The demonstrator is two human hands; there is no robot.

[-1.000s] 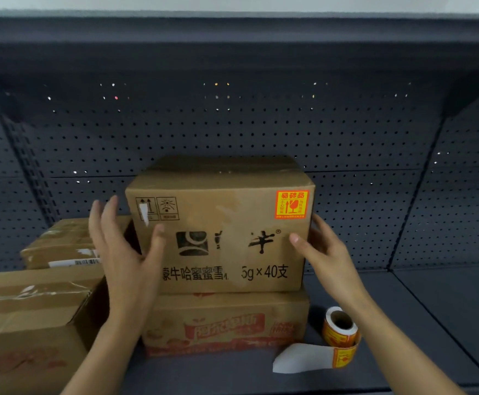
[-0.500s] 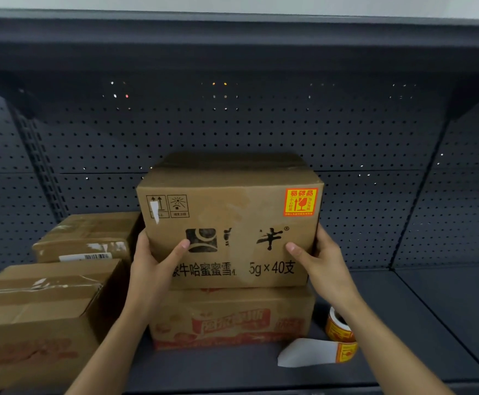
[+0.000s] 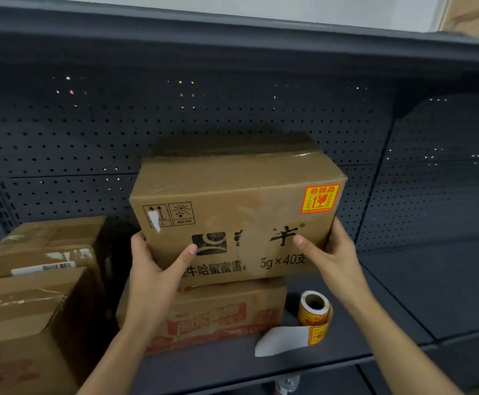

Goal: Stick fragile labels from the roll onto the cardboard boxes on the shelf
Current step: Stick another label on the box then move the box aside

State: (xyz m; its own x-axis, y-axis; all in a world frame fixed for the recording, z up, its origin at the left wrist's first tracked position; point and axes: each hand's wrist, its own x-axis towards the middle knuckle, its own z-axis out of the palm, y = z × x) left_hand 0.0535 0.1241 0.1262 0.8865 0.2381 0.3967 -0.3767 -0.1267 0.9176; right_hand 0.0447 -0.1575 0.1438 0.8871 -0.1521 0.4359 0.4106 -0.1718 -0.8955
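A brown cardboard box (image 3: 232,201) with black print is gripped at both lower sides, tilted with its right end raised. My left hand (image 3: 155,269) clasps its left edge and my right hand (image 3: 329,252) its right edge. An orange fragile label (image 3: 320,198) is stuck at the box's upper right front. Under it lies a flat box with red print (image 3: 226,317). The label roll (image 3: 315,309) stands on the shelf to the right, with a white backing strip (image 3: 286,339) trailing forward.
Two more cardboard boxes sit at the left, a near one (image 3: 24,323) and a far one (image 3: 44,246). The dark shelf board (image 3: 417,295) extends bare to the right. A perforated back panel (image 3: 232,115) and an upper shelf (image 3: 232,38) close the space.
Both hands went from hovering beside the box to gripping its lower sides. The box has lifted and tilted off the flat box below.
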